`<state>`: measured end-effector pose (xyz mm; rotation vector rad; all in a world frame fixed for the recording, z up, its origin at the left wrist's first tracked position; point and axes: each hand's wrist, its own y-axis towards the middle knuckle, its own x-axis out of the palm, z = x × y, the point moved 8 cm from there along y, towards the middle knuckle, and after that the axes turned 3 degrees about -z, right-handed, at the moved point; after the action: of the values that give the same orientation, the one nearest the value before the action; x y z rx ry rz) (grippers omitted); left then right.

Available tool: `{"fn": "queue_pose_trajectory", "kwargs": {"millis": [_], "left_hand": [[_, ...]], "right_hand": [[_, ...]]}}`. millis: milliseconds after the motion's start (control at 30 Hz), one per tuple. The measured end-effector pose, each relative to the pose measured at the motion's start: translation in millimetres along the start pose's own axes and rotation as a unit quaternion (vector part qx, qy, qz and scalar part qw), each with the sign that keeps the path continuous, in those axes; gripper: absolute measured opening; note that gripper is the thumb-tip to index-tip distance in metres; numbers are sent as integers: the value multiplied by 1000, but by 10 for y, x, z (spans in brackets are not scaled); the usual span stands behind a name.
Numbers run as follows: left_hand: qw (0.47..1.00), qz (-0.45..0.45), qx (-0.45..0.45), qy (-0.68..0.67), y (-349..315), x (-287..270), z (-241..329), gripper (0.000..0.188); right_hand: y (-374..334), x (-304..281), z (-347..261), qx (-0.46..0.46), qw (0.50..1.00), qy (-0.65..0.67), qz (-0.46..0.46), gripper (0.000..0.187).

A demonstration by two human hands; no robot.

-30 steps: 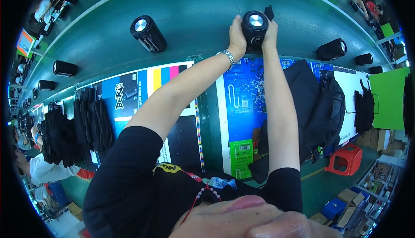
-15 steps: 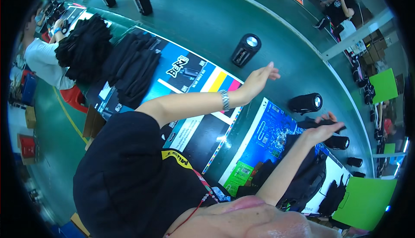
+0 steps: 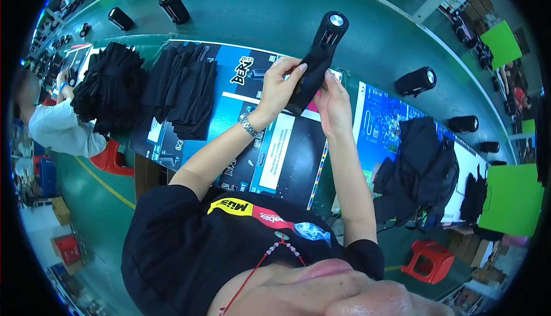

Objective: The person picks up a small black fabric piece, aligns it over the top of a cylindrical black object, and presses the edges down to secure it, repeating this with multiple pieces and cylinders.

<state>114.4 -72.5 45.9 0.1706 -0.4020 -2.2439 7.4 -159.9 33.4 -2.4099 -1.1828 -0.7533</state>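
Both my hands are at a black cloth pouch [image 3: 315,70] over the near edge of the green conveyor. My left hand [image 3: 279,88] pinches its left side between thumb and fingers. My right hand [image 3: 335,108] grips the right edge with its fingertips, the palm turned inward. Just past the pouch is a black cylindrical speaker [image 3: 333,25] with a shiny silver end. The cloth hides its lower part, and I cannot tell if the speaker is inside the pouch. Printed sheets [image 3: 293,161] cover the table below my hands.
Stacks of folded black pouches [image 3: 181,89] lie to my left, and a loose black pile [image 3: 422,170] lies to my right. More black speakers [image 3: 416,81] stand or lie along the conveyor [image 3: 247,15]. A person [image 3: 63,124] sits at far left; a red stool [image 3: 429,261] is behind at right.
My right hand has brought a black pouch from the right-hand pile to the middle. My left hand has drawn back and taken hold of it. My view has turned somewhat.
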Motion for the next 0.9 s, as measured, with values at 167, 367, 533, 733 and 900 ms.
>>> {"fn": "queue_pose_trajectory", "kwargs": {"millis": [167, 367, 533, 733, 900], "left_hand": [[972, 51, 170, 154, -36, -45, 374, 17], [861, -91, -208, -455, -23, 178, -14, 25], [814, -236, -277, -452, -172, 300, 201, 26], [845, -341, -276, -306, -61, 340, 236, 24], [878, -352, -234, -225, 220, 547, 187, 22]], "right_hand": [[-153, 114, 60, 30, 999, 21, -9, 25], [-213, 83, -157, 18, 998, 43, -39, 26], [-275, 107, -138, 136, 981, 60, -125, 38], [-219, -211, -259, 163, 954, -43, -247, 38], [73, -247, -837, 56, 979, -34, -193, 28]]}}
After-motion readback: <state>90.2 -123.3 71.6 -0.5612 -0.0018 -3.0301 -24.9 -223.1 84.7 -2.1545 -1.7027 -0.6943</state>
